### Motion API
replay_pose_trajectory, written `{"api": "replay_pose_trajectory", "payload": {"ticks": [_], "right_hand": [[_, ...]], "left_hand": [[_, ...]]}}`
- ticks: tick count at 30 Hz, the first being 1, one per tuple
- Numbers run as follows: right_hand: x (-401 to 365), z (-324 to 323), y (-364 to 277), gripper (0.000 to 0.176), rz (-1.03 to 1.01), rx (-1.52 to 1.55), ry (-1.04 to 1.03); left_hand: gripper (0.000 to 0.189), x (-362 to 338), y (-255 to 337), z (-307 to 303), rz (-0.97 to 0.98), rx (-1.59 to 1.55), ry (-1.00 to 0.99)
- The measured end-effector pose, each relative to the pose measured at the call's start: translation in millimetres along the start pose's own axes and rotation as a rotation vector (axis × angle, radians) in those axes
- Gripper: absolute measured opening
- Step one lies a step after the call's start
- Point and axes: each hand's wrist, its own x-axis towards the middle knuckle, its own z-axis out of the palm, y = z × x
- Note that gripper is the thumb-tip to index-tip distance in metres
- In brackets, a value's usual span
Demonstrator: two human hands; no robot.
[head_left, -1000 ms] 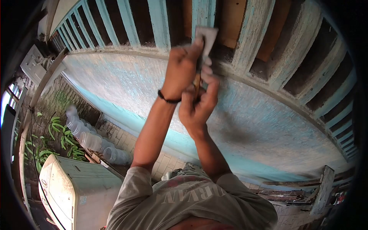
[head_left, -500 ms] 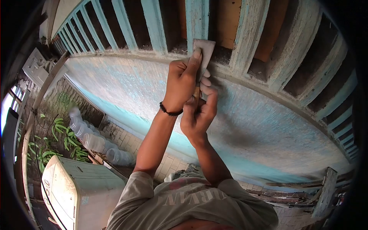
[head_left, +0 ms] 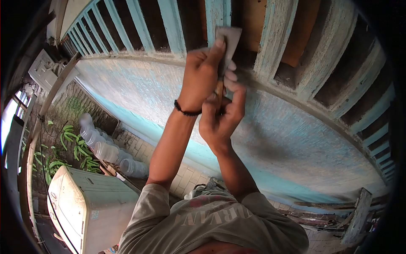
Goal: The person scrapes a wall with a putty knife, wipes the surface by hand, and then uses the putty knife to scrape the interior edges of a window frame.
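Note:
A paint scraper (head_left: 233, 39) with a flat grey blade and a wooden handle lies against a turquoise slat (head_left: 218, 15) of the railing. My left hand (head_left: 200, 78), with a dark bracelet at the wrist, presses its thumb on the blade; its other fingers are curled. Lower down, my right hand (head_left: 224, 117) is closed around the wooden handle, and some of its fingertips show behind the tool. Much of the handle is hidden by both hands. Beneath the slats runs a ledge, above a wall (head_left: 279, 131) with patchy, worn blue paint.
Weathered slats (head_left: 277, 40) with peeling paint stand to the right. At the lower left are a large pale casing (head_left: 105, 207), stacked clear plastic containers (head_left: 108, 152) and green plants (head_left: 80, 150). A wooden pole (head_left: 38, 139) rises at the left; boards (head_left: 359, 213) lean at the lower right.
Both hands and the scraper have moved a short way up along the slat, with the blade now higher. The grip looks the same.

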Motion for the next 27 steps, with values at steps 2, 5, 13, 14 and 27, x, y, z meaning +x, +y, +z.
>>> {"api": "replay_pose_trajectory", "payload": {"ticks": [2,5,13,14,27], "right_hand": [[4,5,3,0.044,-0.001,-0.002,0.047],[-2,7,8,0.046,-0.069,-0.003,0.101],[8,5,-11,0.046,-0.015,-0.059,0.066],[5,7,-6,0.046,-0.033,-0.046,0.076],[-14,10,-2,0.044,-0.014,-0.057,0.079]], "left_hand": [[0.054,1,8,0,-0.011,0.028,-0.004],[0.054,-2,-3,-2,-0.012,0.029,0.001],[0.049,5,11,-1,-0.041,0.013,-0.042],[0.044,3,9,-3,-0.047,0.035,-0.042],[0.05,-5,3,-6,-0.117,0.012,-0.031]]}}
